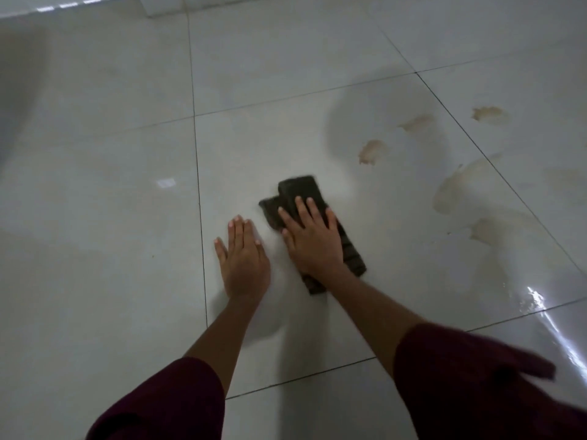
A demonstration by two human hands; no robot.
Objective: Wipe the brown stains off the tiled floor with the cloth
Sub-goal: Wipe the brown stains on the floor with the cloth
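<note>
Head view, kneeling over glossy pale tiled floor (127,201). My right hand (313,241) lies flat on the dark folded cloth (300,190), palm down, fingers spread and extended; it presses the cloth to the tile rather than clenching it, nothing curled around the fabric. The cloth sits on the central tile, long axis running from upper left to lower right, its far end and near end both showing past my hand. My left hand (243,258) is flat on bare tile just beside the cloth, on its left, palm down, fingers together, gripping nothing. Both forearms bare; dark red sleeves (470,376) end above the elbows.

Brown stains (370,151) lie to the right of the cloth, apart from it: one small patch up and right of the cloth, two further patches beyond it, a long curved smear further right, and a paler patch below that. The cloth touches none of them. Bright wet sheen at the right edge of the floor. Slight motion blur on cloth edges.
</note>
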